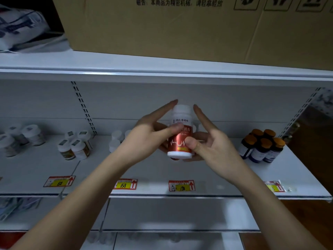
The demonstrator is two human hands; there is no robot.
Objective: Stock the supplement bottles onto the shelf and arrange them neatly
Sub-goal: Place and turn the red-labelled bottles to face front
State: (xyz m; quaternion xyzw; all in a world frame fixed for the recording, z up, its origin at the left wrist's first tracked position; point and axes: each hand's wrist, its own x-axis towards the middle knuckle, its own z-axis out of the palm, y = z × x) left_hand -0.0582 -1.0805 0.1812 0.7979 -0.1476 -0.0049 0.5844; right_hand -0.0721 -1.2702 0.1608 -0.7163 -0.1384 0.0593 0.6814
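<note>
Cardboard box: sits on the top shelf, printed with black characters, filling most of the upper view.
Shelf: white, with a bare stretch in the middle; yellow-and-red price tags line its front edge.
Left hand: holds the red bottle from the left, thumb pressed across the label, forefinger stretched straight up past the cap; the other fingers are hidden behind the bottle.
Right hand: holds the same bottle from the right, thumb on the lower label, forefinger straight and pointing up, clear of the cap.
Dark bottles: a tight cluster with orange caps, standing on the shelf at the right.
White bottles: small groups standing on the shelf at the left.
Red bottle: white cap, red label, upright, held above the middle of the shelf between both hands.
</note>
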